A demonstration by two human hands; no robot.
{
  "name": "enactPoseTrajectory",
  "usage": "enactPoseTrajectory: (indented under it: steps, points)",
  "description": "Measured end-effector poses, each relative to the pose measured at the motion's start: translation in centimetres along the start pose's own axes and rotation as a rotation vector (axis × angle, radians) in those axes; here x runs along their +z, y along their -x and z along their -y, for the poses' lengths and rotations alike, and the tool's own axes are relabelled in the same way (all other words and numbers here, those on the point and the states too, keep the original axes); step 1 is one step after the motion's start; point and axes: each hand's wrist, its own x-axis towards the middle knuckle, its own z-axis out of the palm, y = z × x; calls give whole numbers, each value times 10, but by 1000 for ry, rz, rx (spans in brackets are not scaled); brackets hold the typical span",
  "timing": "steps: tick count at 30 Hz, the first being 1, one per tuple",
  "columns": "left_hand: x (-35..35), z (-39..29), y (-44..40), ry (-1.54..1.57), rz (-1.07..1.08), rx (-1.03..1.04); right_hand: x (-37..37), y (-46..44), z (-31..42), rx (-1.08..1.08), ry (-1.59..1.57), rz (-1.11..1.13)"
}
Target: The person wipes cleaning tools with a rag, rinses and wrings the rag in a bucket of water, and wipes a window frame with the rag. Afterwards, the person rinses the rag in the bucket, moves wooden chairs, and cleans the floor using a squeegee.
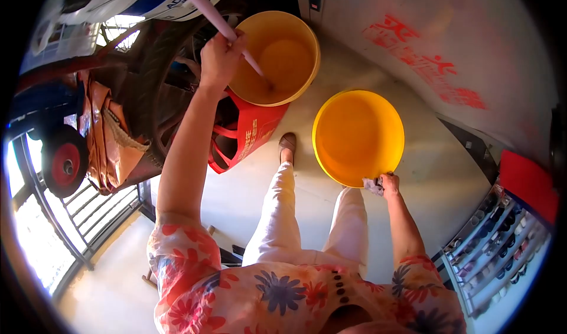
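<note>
My left hand (220, 61) is closed around a pink pole (204, 4). The pole slants down into a dull yellow bucket (315, 56), its dark tip against the inside; what kind of tool it is does not show. With closed fingers, my right hand (390, 184) grips a crumpled greyish cloth (373, 185) at the near rim of a bright yellow bucket (401, 127). Whether the fingers also pinch that rim is hard to tell. No objects show inside the bright bucket.
A red box or bag (254, 127) with lettering sits beneath the dull bucket. To the left are a dark tyre (155, 80), brown wrapping (115, 142) and a small red-hubbed wheel (66, 163). A shoe rack (496, 251) stands right, below a white wall (472, 33).
</note>
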Motion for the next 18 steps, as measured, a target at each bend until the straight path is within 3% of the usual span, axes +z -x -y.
enactPoseTrajectory:
  steps: [4, 8, 12, 18]
  points:
    - [-31, -15, 38, 60, -53, 0, -43, 68, 19, -20, 12, -23]
    - [-99, -84, 89, 283, -60, -54, -90, 125, 35, -85, 67, -37]
    - [-176, -136, 144, 400, -206, 66, -110, 203, 88, -221, 88, 15]
    - [-273, -163, 216, 413, -382, 259, -85, 299, 184, -348, 189, 116]
